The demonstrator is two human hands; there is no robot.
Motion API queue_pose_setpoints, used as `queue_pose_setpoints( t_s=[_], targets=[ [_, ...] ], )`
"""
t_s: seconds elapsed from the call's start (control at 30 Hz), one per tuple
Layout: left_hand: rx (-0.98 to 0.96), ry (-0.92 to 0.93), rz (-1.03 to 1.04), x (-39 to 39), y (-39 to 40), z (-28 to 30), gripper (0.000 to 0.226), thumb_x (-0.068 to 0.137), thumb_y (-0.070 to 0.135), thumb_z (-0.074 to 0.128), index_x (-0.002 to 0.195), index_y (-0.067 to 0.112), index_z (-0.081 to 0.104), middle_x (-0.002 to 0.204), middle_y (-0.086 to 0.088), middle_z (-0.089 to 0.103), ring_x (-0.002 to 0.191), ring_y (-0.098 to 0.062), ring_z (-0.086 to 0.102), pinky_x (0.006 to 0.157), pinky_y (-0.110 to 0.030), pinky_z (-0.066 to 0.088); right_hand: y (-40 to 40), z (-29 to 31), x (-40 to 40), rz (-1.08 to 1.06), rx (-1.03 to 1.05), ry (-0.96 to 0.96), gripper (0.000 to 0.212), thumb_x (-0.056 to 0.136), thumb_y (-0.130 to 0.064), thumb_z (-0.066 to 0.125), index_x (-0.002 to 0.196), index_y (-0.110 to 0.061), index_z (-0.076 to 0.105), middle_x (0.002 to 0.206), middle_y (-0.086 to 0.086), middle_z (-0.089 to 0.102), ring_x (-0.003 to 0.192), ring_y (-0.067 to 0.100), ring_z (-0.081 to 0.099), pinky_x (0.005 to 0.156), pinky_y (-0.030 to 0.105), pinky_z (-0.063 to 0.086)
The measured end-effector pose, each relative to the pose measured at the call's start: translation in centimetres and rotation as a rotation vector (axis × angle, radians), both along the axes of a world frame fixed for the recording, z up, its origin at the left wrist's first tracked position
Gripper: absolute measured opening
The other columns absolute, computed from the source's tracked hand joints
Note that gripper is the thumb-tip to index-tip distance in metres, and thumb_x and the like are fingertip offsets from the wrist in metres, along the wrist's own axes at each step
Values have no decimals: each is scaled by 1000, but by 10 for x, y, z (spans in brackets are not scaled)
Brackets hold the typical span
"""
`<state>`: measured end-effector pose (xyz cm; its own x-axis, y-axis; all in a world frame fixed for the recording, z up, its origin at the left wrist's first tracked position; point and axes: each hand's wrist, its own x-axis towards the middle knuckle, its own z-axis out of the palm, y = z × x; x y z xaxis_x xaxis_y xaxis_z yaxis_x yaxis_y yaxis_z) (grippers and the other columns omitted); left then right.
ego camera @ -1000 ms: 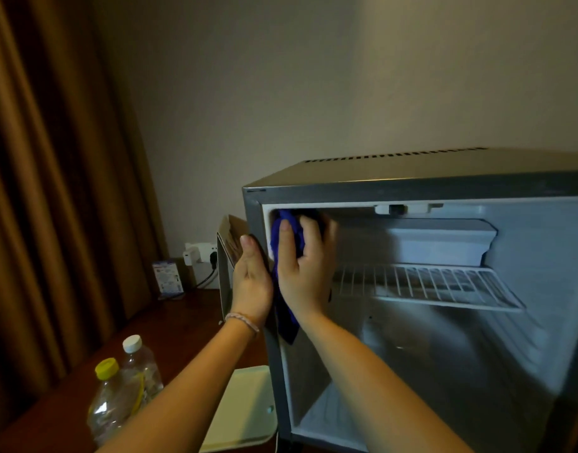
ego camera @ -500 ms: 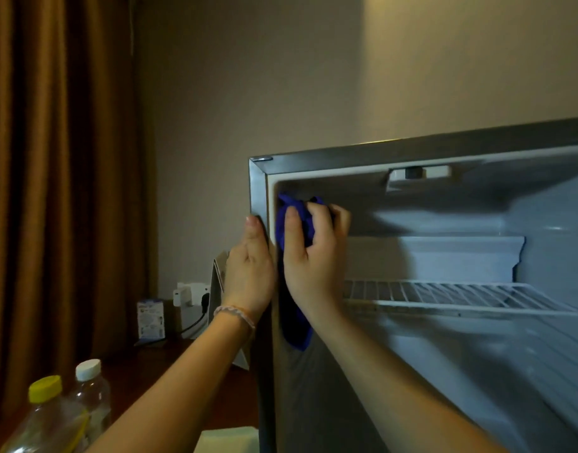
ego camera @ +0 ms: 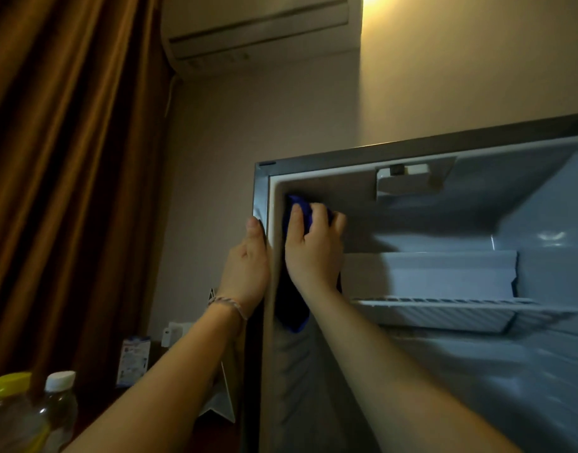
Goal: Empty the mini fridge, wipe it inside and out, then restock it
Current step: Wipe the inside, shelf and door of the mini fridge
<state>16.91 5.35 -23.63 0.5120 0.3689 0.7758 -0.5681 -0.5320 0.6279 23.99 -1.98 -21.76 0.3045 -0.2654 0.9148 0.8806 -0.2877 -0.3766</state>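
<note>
The mini fridge [ego camera: 412,152] stands open with nothing on its white wire shelf [ego camera: 444,310]. My right hand [ego camera: 313,253] presses a blue cloth [ego camera: 294,308] flat against the inner left wall, close under the ceiling of the cavity. The cloth hangs down below my wrist. My left hand [ego camera: 248,266] lies flat on the outside of the fridge's left front edge, fingers up, holding nothing. A thermostat housing [ego camera: 405,181] sits on the ceiling inside.
Two clear bottles stand at the lower left, one with a yellow cap [ego camera: 10,384] and one with a white cap [ego camera: 60,377]. A small carton [ego camera: 134,358] and a wall charger [ego camera: 176,331] are behind them. Brown curtains [ego camera: 68,158] hang left; an air conditioner [ego camera: 258,31] is above.
The view has dropped lower and tilted up, so the fridge top is out of sight. My right hand with the cloth stays high on the inner left wall; my left hand stays on the edge.
</note>
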Motion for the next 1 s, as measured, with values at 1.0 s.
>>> queue_pose_setpoints(
  t_s=[1.0],
  targets=[
    [31, -108, 29, -1, 2, -6, 68, 103, 53, 14, 79, 5, 56, 67, -7, 53, 62, -16, 50, 56, -27, 38, -14, 9, 13, -43, -234, 220, 33, 104, -44, 37, 125, -23, 50, 139, 13, 39, 112, 40, 53, 92, 47, 47]
  ],
)
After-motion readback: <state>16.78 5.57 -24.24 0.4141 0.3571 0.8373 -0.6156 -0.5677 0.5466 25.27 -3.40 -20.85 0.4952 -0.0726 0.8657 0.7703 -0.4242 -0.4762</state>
